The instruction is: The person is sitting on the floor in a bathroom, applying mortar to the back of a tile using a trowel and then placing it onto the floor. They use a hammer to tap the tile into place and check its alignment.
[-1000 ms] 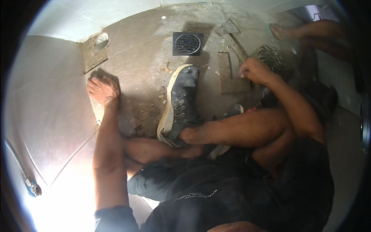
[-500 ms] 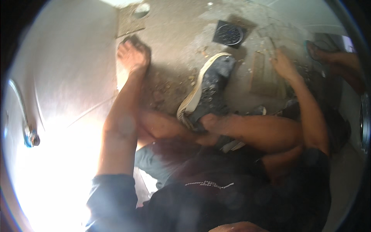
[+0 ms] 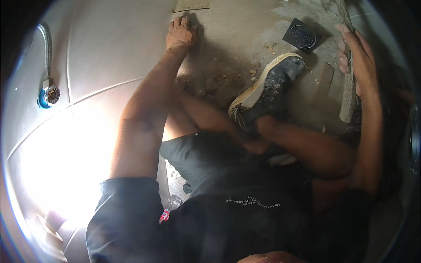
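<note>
My left hand (image 3: pixel 180 36) rests at the foot of the wall, its fingers apart and slightly bent, with nothing visible in them. On the right, my right hand (image 3: pixel 362 59) is closed round a long, rough, dusty grey-brown wooden strip (image 3: pixel 347 98), held roughly upright in view. The strip's far end runs up to the picture's top edge. Beside it on the floor lies a flat brown piece (image 3: pixel 323 83). Between my arms is my foot in a dusty dark shoe (image 3: pixel 272 87) with a pale sole.
A square black floor drain (image 3: pixel 302 36) lies beyond the shoe. Crumbs of rubble (image 3: pixel 219 79) litter the floor. On the left wall a valve (image 3: pixel 50 94) carries a braided hose (image 3: pixel 46 48). A clear plastic bottle (image 3: pixel 173 202) is by my left side, near bright glare.
My right hand has lifted the wooden strip from the floor and now holds it raised. My left hand stays at the wall's foot. The whole view has shifted, bringing the valve more into sight.
</note>
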The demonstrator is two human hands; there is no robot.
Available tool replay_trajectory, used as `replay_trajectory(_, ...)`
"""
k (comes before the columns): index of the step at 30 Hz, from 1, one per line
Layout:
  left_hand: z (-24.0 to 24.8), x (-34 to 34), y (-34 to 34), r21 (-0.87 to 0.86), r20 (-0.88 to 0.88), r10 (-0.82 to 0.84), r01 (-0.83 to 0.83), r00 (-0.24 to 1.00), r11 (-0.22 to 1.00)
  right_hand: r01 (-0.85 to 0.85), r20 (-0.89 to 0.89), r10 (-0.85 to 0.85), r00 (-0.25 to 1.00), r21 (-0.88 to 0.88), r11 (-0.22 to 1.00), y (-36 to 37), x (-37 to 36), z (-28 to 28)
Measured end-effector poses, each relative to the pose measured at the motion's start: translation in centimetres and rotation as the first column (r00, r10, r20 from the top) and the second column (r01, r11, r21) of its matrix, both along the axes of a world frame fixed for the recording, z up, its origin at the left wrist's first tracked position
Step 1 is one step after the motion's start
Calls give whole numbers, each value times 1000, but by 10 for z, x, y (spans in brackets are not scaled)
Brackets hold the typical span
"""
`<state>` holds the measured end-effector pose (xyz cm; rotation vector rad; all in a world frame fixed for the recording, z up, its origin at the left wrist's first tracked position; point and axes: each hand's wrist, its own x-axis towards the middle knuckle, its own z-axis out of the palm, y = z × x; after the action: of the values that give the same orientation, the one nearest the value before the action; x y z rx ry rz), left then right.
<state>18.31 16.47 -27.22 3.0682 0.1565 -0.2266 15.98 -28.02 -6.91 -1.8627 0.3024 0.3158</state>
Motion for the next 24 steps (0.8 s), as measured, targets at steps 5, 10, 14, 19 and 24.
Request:
replay_trajectory(5,42,-2,12,-131,-42,118,-122,992,984,0,-101,31,994,294,956,39,-29,24)
replay_trajectory(10,42,-79,-12,-705,-22,305,-231,952,670,70,-219,50,974,510,857,-18,-58,65)
replay_trajectory(14,86,-74,-60,-700,-71,157,-161,985,695,227,-33,-236,971,429,874,-80,-114,76)
replay_trajectory(19,102,-67,-129,-706,183,-59,172,981,687,215,34,-358,933,747,629,-131,-187,67)
replay_trajectory(24,117,-97,-213,-724,139,-238,262,961,638,309,-168,-344,924,858,411,-113,-210,11)
